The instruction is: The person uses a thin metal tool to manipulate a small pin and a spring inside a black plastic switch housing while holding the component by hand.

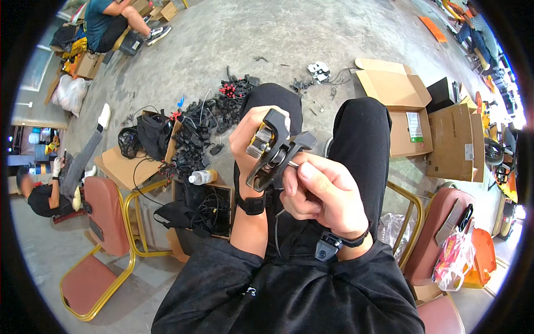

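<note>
My left hand (243, 136) is wrapped round a black plastic bracket-like assembly (272, 158) and holds it up above my lap. A metallic and yellowish block (259, 141) sits within the assembly, and a curved black arm rises at its top. My right hand (328, 192) is closed in a pinch at its right side, thumb against fingers. From that pinch a thin metal rod (293, 164) reaches the assembly; its kind cannot be made out. Below the hands hangs a thin cable (276, 234). Each wrist wears a black strap, with a small device (327, 248) on the right one.
A heap of black parts (192, 131) lies on the floor ahead left, near a bottle (202, 177). Open cardboard boxes (409, 136) stand to the right. Chairs (103, 217) flank me on both sides. Other people (108, 25) sit farther off.
</note>
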